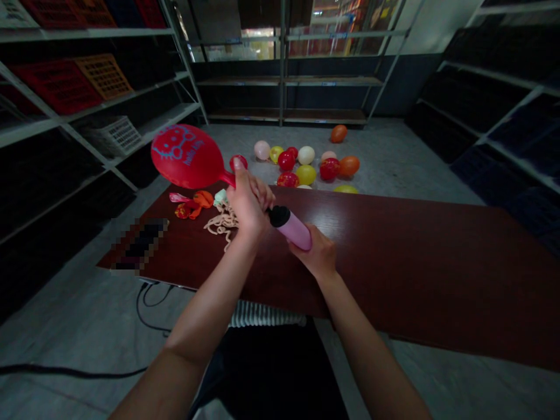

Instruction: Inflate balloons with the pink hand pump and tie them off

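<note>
My left hand [248,204] is closed around the neck of a partly inflated red balloon [186,156] with a blue cartoon print, pinching it onto the black nozzle end of a pink hand pump [292,227]. The balloon sticks out to the left, above the dark red table [415,262]. My right hand [318,254] is wrapped around the pink pump body from below, just above the table's near half. Beside my left hand lie several flat uninflated balloons [192,205] and a heap of pale rubber bands or strings [222,223].
Several inflated balloons [306,166] in red, yellow, orange and white lie on the grey floor beyond the table. Metal shelving with crates lines the left [65,111], right and back. A blurred-out dark object [139,245] rests on the table's left end. Cables [149,303] run on the floor.
</note>
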Tool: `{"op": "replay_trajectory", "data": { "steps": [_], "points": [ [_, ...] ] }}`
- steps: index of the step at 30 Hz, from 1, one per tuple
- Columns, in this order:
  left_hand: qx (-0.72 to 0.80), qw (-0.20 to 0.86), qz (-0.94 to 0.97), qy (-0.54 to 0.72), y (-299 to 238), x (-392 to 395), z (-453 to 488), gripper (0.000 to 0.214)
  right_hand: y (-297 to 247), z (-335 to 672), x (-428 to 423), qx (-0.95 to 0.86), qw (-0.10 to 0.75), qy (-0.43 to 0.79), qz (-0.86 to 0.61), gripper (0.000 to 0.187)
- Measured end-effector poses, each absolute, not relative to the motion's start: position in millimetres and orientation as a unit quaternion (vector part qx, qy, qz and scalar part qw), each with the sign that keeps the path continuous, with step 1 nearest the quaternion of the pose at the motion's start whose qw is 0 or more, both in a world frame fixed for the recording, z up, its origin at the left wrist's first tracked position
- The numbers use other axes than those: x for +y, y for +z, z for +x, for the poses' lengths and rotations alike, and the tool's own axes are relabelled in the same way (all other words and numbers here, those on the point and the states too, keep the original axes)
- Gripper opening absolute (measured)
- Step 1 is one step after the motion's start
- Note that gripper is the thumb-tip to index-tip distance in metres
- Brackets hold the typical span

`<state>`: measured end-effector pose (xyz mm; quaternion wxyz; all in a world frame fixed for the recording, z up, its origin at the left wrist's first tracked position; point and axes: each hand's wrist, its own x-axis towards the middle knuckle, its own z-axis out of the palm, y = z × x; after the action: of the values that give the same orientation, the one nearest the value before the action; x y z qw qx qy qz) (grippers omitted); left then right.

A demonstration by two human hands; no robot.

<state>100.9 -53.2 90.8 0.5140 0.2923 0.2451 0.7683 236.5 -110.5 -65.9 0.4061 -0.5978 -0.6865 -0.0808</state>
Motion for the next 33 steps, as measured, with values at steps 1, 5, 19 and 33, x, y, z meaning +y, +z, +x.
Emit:
{"op": "replay_trajectory", "data": {
  "steps": [1,5,19,33],
  "points": [
    [0.252,0.515,0.289,0.766,86,-54,105,0.062,-66,236,-111,-0.687,0.404,-0.081,-0.599,0.043],
    [0.265,0.526,0.261,0.765,75,-55,106,0.064,-67,236,-110,-0.693,0.395,-0.094,-0.596,0.044],
    [0.232,0.529,0.251,0.777,82,-62,65,0.056,-60,228,-113,-0.724,0.408,-0.186,-0.524,0.045],
    [0.223,0.514,0.246,0.791,128,-64,6,0.064,-56,228,-117,-0.735,0.395,-0.189,-0.518,0.039]
  ]
}}
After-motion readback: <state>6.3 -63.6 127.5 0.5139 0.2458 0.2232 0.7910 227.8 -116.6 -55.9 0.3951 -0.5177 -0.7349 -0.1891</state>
